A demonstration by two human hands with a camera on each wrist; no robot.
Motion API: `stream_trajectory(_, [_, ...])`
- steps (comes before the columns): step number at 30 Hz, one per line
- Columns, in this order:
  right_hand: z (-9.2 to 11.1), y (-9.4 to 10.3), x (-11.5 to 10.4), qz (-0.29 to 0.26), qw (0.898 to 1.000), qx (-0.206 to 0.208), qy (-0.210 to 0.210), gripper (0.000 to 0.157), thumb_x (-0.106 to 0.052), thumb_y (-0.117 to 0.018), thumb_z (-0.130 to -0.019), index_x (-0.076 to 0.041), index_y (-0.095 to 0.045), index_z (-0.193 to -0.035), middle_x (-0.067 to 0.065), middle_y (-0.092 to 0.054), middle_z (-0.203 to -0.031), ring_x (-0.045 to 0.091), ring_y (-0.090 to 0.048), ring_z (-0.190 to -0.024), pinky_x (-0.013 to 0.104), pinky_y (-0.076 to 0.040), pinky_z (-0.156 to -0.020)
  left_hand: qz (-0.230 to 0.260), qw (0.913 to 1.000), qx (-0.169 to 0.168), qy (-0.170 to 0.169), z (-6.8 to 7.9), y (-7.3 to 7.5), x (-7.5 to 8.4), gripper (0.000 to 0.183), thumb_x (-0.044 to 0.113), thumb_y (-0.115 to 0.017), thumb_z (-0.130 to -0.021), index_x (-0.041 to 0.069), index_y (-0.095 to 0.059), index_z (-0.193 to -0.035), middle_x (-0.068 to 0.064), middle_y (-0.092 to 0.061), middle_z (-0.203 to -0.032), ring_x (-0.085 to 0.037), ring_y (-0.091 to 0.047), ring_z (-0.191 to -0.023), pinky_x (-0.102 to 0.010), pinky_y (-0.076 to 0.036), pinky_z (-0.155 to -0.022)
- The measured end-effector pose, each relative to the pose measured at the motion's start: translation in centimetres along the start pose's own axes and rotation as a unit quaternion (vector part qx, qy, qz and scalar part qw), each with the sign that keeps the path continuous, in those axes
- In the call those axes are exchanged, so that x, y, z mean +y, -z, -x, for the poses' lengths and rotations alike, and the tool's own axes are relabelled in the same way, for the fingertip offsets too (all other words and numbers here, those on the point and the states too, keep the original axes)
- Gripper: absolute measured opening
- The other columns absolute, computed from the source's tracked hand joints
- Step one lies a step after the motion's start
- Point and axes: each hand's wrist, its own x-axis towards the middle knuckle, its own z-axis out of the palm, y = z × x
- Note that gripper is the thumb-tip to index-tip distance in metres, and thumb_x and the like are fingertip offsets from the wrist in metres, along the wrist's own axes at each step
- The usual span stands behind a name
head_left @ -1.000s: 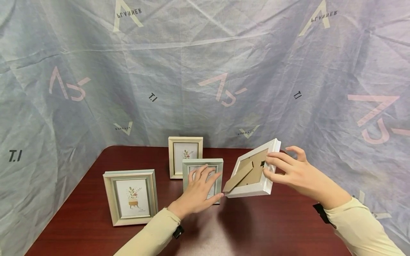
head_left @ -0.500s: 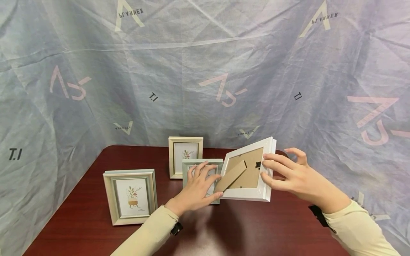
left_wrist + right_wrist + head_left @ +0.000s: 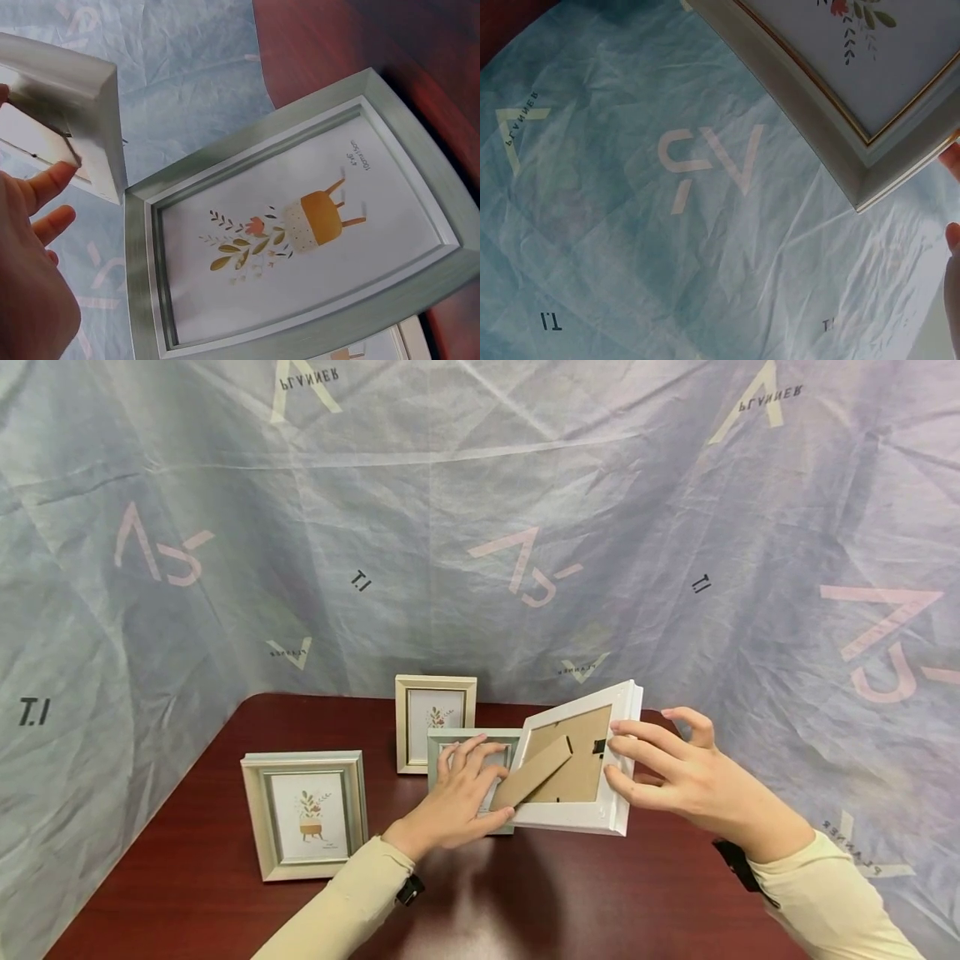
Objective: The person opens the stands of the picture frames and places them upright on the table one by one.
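Note:
Tilted above the table, a white picture frame point(image 3: 570, 760) shows its brown backing and folding easel leg point(image 3: 536, 772) in the head view. My right hand point(image 3: 690, 777) grips its right edge with fingertips on the back; the thumb is hidden. My left hand point(image 3: 457, 793) has thumb and forefinger at the free end of the leg, one on each side. A fingertip touches that leg in the left wrist view. Behind the left hand stands a green-grey picture frame point(image 3: 315, 112), partly covered in the head view. The right wrist view shows the white frame's front corner point(image 3: 855, 176).
A champagne-coloured picture frame point(image 3: 303, 868) stands at the left of the dark red table point(image 3: 187, 827). Farther back is a cream picture frame point(image 3: 403, 727). Grey printed cloth point(image 3: 420, 568) hangs behind and at both sides.
The right hand has brought the white frame leftward and turned its back more toward me. Its leg now reaches the left hand's thumb and forefinger. The other frames stay put.

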Motion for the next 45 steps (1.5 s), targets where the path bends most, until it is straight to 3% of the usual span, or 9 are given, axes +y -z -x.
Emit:
stream_trajectory(8, [0.3,-0.1,-0.2,-0.023,1.000,-0.013,-0.009,0.037,0.009,-0.033,-0.097,-0.015,-0.061,-0.099,0.011,-0.064,-0.104,0.025,-0.062,-0.098,0.053,-0.035,-0.082,-0.007,0.9983,0.054,-0.021,0.1,0.4,-0.9,0.031,0.037,-0.055,-0.086,0.014,-0.057,-0.107,-0.011,-0.042,-0.140,-0.035,-0.025,-0.140,-0.058,-0.015,-0.105])
stream_trajectory(16, [0.3,-0.2,-0.7,-0.041,0.999,-0.028,-0.016,0.042,0.013,-0.029,-0.096,-0.015,-0.061,-0.099,0.010,-0.063,-0.103,0.026,-0.062,-0.097,0.053,-0.036,-0.084,0.002,0.9961,0.083,-0.028,0.1,1.5,-1.8,0.034,0.038,-0.049,-0.084,0.011,-0.057,-0.104,-0.014,-0.044,-0.137,-0.039,-0.026,-0.138,-0.061,-0.015,-0.103])
stream_trajectory(22, [0.3,-0.5,-0.9,-0.053,0.997,-0.042,-0.024,0.041,0.011,-0.029,-0.097,-0.016,-0.060,-0.101,0.009,-0.061,-0.103,0.025,-0.059,-0.098,0.054,-0.035,-0.084,0.001,0.9958,0.086,-0.029,0.3,2.0,-2.1,0.033,0.036,-0.051,-0.083,0.011,-0.058,-0.104,-0.014,-0.046,-0.136,-0.038,-0.024,-0.139,-0.061,-0.013,-0.104])
stream_trajectory(28, [0.5,-0.8,-1.1,-0.070,0.996,-0.045,-0.033,0.043,0.009,-0.028,-0.099,-0.018,-0.061,-0.101,0.008,-0.060,-0.102,0.026,-0.058,-0.099,0.057,-0.033,-0.084,-0.007,0.9950,0.093,-0.035,0.3,2.2,-2.4,0.034,0.040,-0.048,-0.089,0.012,-0.058,-0.107,-0.013,-0.047,-0.134,-0.039,-0.025,-0.138,-0.060,-0.014,-0.103])
stream_trajectory(35, [0.5,-0.8,-1.4,-0.074,0.996,-0.036,-0.038,0.039,0.007,-0.031,-0.099,-0.018,-0.062,-0.100,0.008,-0.060,-0.101,0.026,-0.057,-0.097,0.058,-0.032,-0.083,-0.014,0.9957,0.090,-0.019,0.4,2.2,-2.7,0.039,0.043,-0.048,-0.091,0.012,-0.059,-0.111,-0.012,-0.047,-0.133,-0.037,-0.025,-0.138,-0.060,-0.014,-0.103])
stream_trajectory(40, [0.3,-0.9,-1.3,-0.072,0.996,-0.011,-0.047,0.031,-0.001,-0.037,-0.103,-0.016,-0.064,-0.099,0.008,-0.061,-0.097,0.024,-0.059,-0.091,0.056,-0.032,-0.081,-0.020,0.9959,0.088,0.008,0.5,2.2,-2.8,0.049,0.049,-0.049,-0.091,0.009,-0.060,-0.118,-0.012,-0.047,-0.136,-0.035,-0.025,-0.139,-0.060,-0.014,-0.103])
stream_trajectory(45, [0.2,-1.2,-1.2,-0.083,0.994,-0.002,-0.073,0.025,-0.021,-0.043,-0.108,-0.015,-0.066,-0.098,0.007,-0.060,-0.096,0.021,-0.058,-0.083,0.056,-0.030,-0.082,-0.024,0.9947,0.098,0.020,0.6,2.3,-2.7,0.068,0.063,-0.040,-0.095,0.009,-0.052,-0.134,-0.011,-0.041,-0.146,-0.033,-0.024,-0.141,-0.059,-0.015,-0.104])
